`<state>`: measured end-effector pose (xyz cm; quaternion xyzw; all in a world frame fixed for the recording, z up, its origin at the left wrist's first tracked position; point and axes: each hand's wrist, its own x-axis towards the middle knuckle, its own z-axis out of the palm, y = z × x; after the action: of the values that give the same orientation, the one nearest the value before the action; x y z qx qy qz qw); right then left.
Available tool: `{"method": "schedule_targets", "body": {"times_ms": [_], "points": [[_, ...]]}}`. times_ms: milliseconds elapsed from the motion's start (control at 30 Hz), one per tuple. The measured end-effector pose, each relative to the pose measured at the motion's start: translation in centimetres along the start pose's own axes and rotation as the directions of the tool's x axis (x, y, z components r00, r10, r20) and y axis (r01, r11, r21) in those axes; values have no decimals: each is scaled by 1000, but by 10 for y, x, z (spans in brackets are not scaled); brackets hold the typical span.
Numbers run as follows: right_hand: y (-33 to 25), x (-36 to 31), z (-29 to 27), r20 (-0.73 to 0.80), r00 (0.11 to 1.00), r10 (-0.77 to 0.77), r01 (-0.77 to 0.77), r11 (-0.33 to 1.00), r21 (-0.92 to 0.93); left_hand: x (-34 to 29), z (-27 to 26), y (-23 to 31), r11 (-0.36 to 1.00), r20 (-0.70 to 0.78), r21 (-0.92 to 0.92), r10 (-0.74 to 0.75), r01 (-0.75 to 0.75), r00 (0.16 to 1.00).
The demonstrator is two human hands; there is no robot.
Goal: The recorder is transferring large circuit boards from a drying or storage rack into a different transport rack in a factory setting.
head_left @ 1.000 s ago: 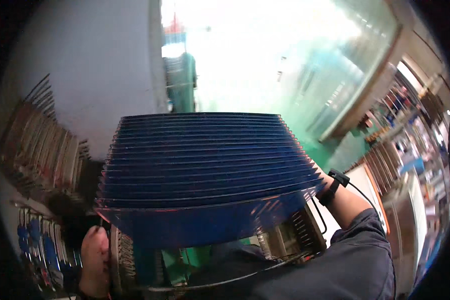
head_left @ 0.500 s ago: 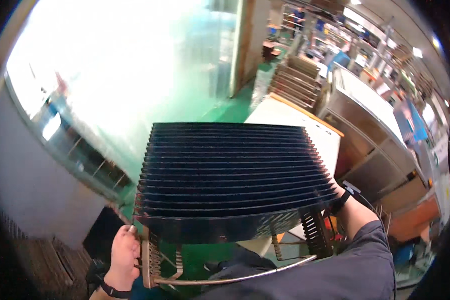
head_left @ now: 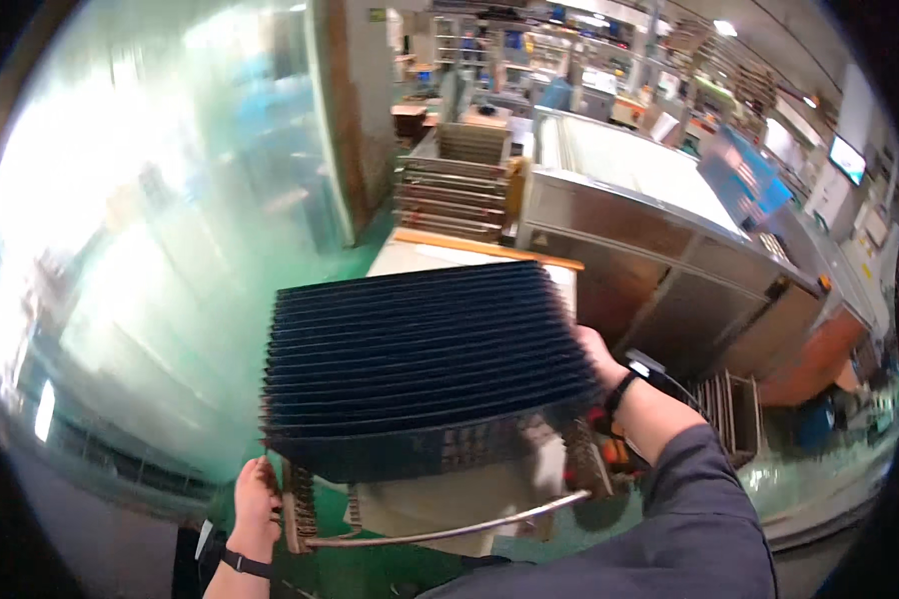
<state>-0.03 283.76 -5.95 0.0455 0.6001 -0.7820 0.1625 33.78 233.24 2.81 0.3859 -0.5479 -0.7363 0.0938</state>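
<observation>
Rack (head_left: pixel 449 530) loaded with dark panels (head_left: pixel 420 359), held up, not set down. My left grip (head_left: pixel 256 502), eight o'clock, clasps rack; right grip (head_left: pixel 596 354), three o'clock, fingers hidden, can't tell.

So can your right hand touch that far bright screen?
Probably not: the right hand seems busy holding the slotted rack of dark panels, and the steel-sided machine stands between it and the screen.

Panels (head_left: pixel 420 359) sit in a rack (head_left: pixel 298 509) — a table (head_left: pixel 410 257) beyond, a machine (head_left: pixel 609 225) to its right.
</observation>
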Motion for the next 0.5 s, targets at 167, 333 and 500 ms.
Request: {"method": "schedule_targets", "body": {"times_ms": [167, 333, 500], "points": [[-40, 36, 116, -90, 995, -52, 21, 950, -310, 61, -16, 7, 991, -106, 77, 122, -114, 987], [-15, 113, 69, -19, 959, -281, 209, 754, -622, 59, -15, -5, 912, -137, 207, 384, -353, 913], [-79, -40, 174, 495, 699, -516, 668, 222, -710, -63, -88, -103, 579, -90, 708, 641, -404, 762]]}}
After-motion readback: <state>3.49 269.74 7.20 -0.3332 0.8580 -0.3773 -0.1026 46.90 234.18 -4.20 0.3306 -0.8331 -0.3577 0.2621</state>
